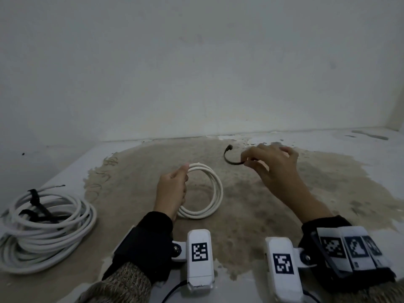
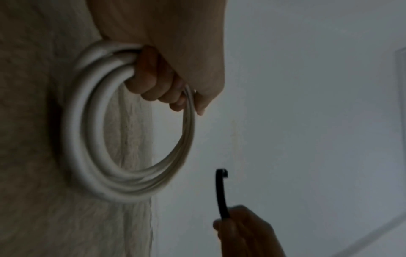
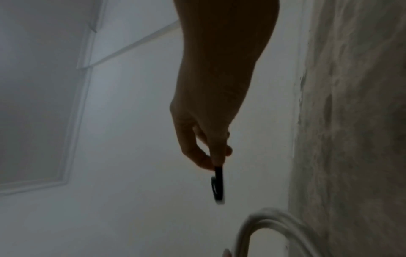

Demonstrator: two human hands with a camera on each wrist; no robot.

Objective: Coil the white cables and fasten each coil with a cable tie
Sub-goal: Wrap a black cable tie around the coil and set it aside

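Head view: the left hand (image 1: 172, 189) grips a small coil (image 1: 205, 189) of white cable by its left side, fingers curled through the ring and thumb pressed on the outer turns near the top. The coil stands tilted, its lower edge near the floor (image 1: 251, 204), a patch of bare brown concrete ringed by white paint; whether it touches the floor cannot be told. To its right and slightly farther off, the right hand (image 1: 275, 167) pinches one end of a black tie (image 1: 231, 158) between thumb and forefinger, the other fingers loosely spread above. The tie curves leftward and up in an open arc, its head at the free end, clear of the floor and apart from the coil. At far left a large bundle (image 1: 46, 230) of white cable lies on the floor, bound by black ties (image 1: 36, 200) across its upper turns, one cable end sticking out at the top. Left wrist view: the fingers (image 2: 153, 81) wrap several turns of the coil (image 2: 87, 139), with the tie (image 2: 220, 194) held just beside it by the right hand (image 2: 243, 231). Right wrist view: thumb and forefinger (image 3: 211, 153) close on the tie (image 3: 218, 184), which hangs blurred above the coil (image 3: 263, 224). A white wall (image 1: 196, 73) rises behind.
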